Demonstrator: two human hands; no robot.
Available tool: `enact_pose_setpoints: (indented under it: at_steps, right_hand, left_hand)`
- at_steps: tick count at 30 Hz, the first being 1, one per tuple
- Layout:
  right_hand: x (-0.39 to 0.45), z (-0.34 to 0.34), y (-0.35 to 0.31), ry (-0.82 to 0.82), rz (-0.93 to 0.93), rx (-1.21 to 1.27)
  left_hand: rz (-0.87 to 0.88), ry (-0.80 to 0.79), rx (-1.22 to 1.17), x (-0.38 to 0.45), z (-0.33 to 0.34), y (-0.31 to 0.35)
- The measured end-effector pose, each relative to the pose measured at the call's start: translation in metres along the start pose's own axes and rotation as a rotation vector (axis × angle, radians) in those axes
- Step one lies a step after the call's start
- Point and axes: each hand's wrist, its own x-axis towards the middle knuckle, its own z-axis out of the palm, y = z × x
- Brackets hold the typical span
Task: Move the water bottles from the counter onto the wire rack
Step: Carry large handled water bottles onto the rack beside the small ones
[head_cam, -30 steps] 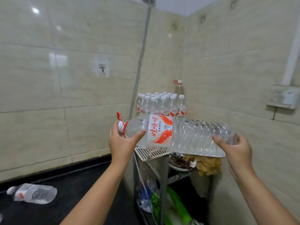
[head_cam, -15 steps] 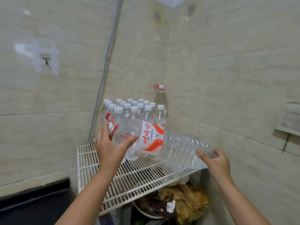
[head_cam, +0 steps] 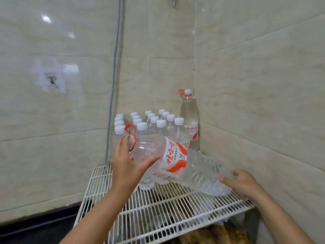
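Note:
A large clear water bottle (head_cam: 197,168) with a red and white label lies tilted on its side just above the white wire rack (head_cam: 158,208), its red-handled neck to the left. My left hand (head_cam: 128,164) grips its shoulder near the neck. My right hand (head_cam: 241,182) holds its base end low at the right, close to the rack's wires. Behind it, several small white-capped bottles (head_cam: 154,127) stand packed at the back of the rack. A second large bottle (head_cam: 190,118) stands upright in the corner.
Tiled walls close the rack in at the back and right. A grey pipe (head_cam: 113,81) runs down the back wall at the rack's left. Under the rack lie brownish dried goods (head_cam: 216,233). A dark counter edge (head_cam: 35,226) shows at the lower left.
Both hands have carried the large bottle forward and down over the rack. Its base end now sits lower, near the wires at the right. The view has drawn closer to the corner.

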Motion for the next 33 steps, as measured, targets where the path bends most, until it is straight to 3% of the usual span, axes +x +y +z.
enact_pose_setpoints:
  at_steps: [2,4,9,13,20,24,33]
  right_hand:
    - [0.009,-0.017,-0.004,-0.126,-0.034,-0.342]
    - [0.02,-0.029,-0.007,-0.186,-0.154,-0.515]
    - [0.022,-0.013,-0.018,-0.189,-0.539,-0.313]
    - [0.031,0.007,-0.018,0.04,-0.715,-0.417]
    - [0.042,0.008,-0.005,0.406,-0.653,-0.175]
    - [0.042,0.008,0.001,0.474,-0.588,-0.123]
    - [0.056,0.021,0.011,0.765,-0.443,0.014]
  left_hand:
    - [0.018,-0.008,0.011,0.004,0.006,0.009]
    - [0.044,-0.034,0.016,0.007,0.012,0.022]
    - [0.142,-0.077,0.128,0.022,0.025,0.046]
    - [0.189,-0.121,0.151,0.037,0.037,0.062]
    - [0.424,-0.222,0.136,0.066,0.072,0.084]
    - [0.393,-0.163,0.124,0.063,0.085,0.078]
    - [0.253,-0.295,0.687,0.058,0.111,0.027]
